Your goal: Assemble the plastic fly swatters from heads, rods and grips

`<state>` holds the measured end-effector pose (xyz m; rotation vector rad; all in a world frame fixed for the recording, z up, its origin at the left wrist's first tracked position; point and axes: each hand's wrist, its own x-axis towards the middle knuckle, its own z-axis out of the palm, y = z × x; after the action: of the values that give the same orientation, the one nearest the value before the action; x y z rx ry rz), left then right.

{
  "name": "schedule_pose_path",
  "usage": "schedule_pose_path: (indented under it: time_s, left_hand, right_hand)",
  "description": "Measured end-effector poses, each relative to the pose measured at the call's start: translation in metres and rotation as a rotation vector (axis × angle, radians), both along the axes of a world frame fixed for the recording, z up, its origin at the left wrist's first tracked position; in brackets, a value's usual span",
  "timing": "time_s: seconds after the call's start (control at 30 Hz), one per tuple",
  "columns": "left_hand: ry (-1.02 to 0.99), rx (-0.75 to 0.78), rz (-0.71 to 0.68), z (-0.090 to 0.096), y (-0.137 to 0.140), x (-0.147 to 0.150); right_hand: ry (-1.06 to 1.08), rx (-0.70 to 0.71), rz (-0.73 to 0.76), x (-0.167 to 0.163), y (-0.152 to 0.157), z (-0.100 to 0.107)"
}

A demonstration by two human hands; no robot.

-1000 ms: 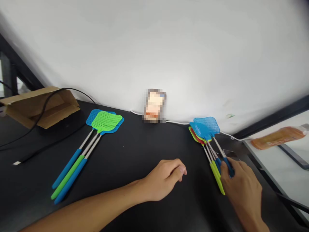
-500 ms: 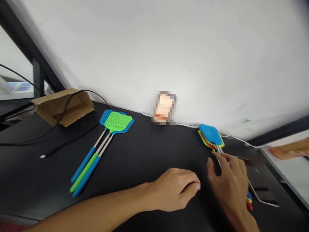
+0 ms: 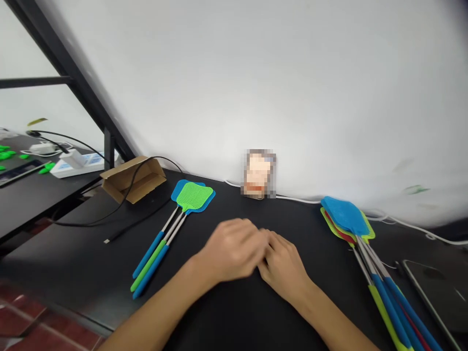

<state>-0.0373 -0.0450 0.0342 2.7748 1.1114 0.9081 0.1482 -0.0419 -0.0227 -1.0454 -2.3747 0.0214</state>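
Observation:
Over the middle of the black table, my left hand [image 3: 237, 249] and my right hand [image 3: 283, 265] meet at the fingers. Both have curled, closed fingers; whether anything small is between them is hidden. To the left lie several fly swatters: a green fly swatter [image 3: 195, 195] rests on top of two blue ones, their handles pointing toward me. At the right is a pile of fly swatters [image 3: 345, 214], a blue head uppermost with yellow-green and red ones beneath. Neither hand touches the swatters.
An open cardboard box [image 3: 135, 183] stands at the back left with a black cable [image 3: 91, 224] across it. A blurred-out upright object [image 3: 259, 173] leans on the wall. A dark phone-like device [image 3: 438, 292] lies far right. A power strip [image 3: 80, 163] sits on the neighbouring table.
My right hand has left the right-hand swatter pile and moved left to meet my left hand. My left hand has risen slightly. The view has shifted, showing more on the left.

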Motion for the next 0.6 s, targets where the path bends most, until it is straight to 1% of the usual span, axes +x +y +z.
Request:
schedule_pose_path:
  time_s: [0.03,0.1,0.17,0.23,0.27,0.3,0.4,0.5,0.6]
  left_hand:
    - [-0.042,-0.007,0.125,0.002,0.001,-0.014]
    - [-0.025,0.003,0.412,0.005,-0.003,-0.042]
    - [0.104,0.028,0.702,0.002,-0.019,-0.066]
    - [0.216,0.001,0.956,-0.004,-0.039,-0.084]
    - [0.265,-0.057,1.050,-0.008,-0.048,-0.090]
    - [0.291,-0.105,1.121,-0.012,-0.056,-0.094]
    - [0.328,-0.272,1.218,-0.020,-0.068,-0.101]
    - [0.307,-0.397,1.269,-0.019,-0.063,-0.103]
    - [0.324,-0.463,1.278,-0.014,-0.053,-0.105]
  right_hand:
    - [-0.014,0.010,-0.007,0.000,-0.001,0.000]
    - [-0.038,0.025,-0.016,0.000,-0.001,0.002]
    - [-0.046,0.037,-0.017,-0.001,-0.001,0.003]
    - [-0.050,0.045,-0.019,-0.001,-0.001,0.003]
    - [-0.050,0.045,-0.020,-0.002,0.000,0.002]
    - [-0.049,0.044,-0.020,-0.002,0.000,0.002]
    - [-0.048,0.036,-0.019,-0.001,0.000,0.002]
    - [-0.050,0.030,-0.018,-0.001,0.000,0.002]
    - [-0.046,0.026,-0.021,0.000,0.001,0.003]
